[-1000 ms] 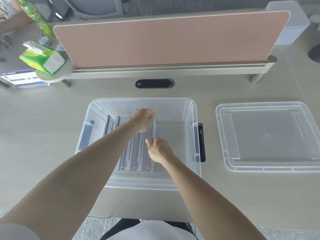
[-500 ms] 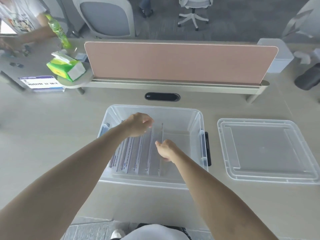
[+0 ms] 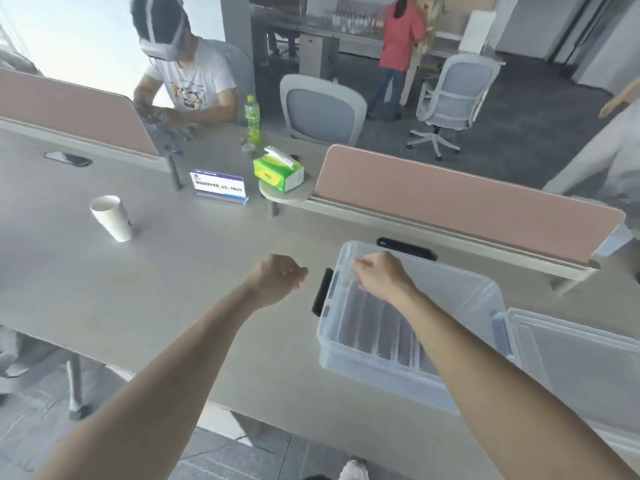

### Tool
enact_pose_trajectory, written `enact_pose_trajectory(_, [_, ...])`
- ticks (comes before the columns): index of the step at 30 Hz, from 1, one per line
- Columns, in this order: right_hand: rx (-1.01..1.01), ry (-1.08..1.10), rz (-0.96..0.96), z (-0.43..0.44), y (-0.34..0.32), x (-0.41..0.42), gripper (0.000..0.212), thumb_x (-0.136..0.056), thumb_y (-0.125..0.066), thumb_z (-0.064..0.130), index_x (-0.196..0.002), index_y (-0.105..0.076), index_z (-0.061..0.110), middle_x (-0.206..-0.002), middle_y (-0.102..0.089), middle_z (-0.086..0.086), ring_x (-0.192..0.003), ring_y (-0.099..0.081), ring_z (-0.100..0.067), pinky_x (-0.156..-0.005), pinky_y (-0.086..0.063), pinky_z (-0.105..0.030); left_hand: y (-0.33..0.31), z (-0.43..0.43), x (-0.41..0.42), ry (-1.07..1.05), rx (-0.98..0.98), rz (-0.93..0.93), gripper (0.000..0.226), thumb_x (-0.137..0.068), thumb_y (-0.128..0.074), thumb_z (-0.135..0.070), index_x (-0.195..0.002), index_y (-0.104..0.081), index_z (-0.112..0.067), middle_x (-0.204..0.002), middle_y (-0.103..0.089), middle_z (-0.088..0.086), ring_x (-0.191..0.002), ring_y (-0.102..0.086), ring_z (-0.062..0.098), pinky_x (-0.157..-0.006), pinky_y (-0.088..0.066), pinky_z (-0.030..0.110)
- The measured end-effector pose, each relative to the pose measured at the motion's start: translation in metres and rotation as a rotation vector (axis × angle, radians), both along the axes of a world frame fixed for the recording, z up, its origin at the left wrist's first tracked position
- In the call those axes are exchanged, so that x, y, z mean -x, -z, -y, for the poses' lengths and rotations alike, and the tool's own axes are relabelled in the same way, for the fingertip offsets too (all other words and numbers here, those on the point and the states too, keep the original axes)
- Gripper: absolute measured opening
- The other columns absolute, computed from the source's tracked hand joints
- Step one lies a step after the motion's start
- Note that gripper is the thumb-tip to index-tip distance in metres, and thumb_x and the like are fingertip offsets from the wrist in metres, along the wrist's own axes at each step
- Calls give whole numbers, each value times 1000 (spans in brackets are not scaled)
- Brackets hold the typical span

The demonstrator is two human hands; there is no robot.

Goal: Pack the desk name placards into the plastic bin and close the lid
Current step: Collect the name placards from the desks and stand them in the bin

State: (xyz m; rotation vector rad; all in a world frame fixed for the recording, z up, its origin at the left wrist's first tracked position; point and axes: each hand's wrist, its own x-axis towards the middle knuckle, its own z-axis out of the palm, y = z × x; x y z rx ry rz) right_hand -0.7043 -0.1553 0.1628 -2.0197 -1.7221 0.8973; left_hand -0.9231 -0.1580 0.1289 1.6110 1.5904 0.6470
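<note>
Placards (image 3: 384,332) are seen lying in a row on the floor of the clear plastic bin (image 3: 349,362), which stands open on the desk (image 3: 173,289) at the right of the view. The lid (image 3: 571,355) is laid flat on the desk just beside the bin's right wall. One more placard (image 3: 219,186) is stood upright farther back on the desk, near a green tissue box (image 3: 278,171) and well apart from the bin.

Both forearms are stretched forward. The left hand (image 3: 277,278) is held above the bare desk, just left of the bin's black latch (image 3: 322,292), with its fingers curled loosely inward; nothing is gripped in it. The right hand (image 3: 379,275) is raised over the bin's near-left corner, knuckles up, fingers bent and drawn together; whether the rim is touched cannot be told, and nothing is seen held.

A white paper cup (image 3: 111,218) is stood on the desk to the far left.
</note>
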Motion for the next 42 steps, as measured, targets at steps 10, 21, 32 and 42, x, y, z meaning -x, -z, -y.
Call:
enact_pose_trajectory(10, [-91,-404,143,5,-47,133,31,-92,-50,39,-73,-63,18,-76,-67,7,-73,-61,-15,-65,-44,-24,-20,28,147,-283,-38,63,44,-86,-71,-38,-57,-49,-14,-51,-39,-3,-50,-36,18,-49,-29,26])
enact_pose_trajectory(21, [-237,-654,181,-95,-26,199,23,-96,-55,33,-99,-73,20,-96,-73,6,-83,-62,-14,-73,-45,-24,-20,-19,246,-438,-14,9,45,-88,-68,-27,-58,-37,-15,-53,-37,0,-51,-32,20,-50,-26,26])
enact_pose_trajectory(32, [-183,-560,11,-212,4,256,20,-93,-57,30,-94,-74,19,-90,-72,7,-86,-65,-13,-74,-46,-23,-8,-119,287,-505,-56,202,22,-72,-58,-33,-72,-69,-14,-61,-59,2,-59,-51,21,-63,-41,32])
enact_pose_trajectory(42, [-78,-375,113,-271,25,326,20,-93,-57,30,-92,-73,19,-86,-70,7,-85,-66,-17,-76,-50,-27,38,-215,336,-525,85,449,15,-72,-55,-22,-66,-67,-14,-53,-53,-5,-54,-48,18,-64,-42,32])
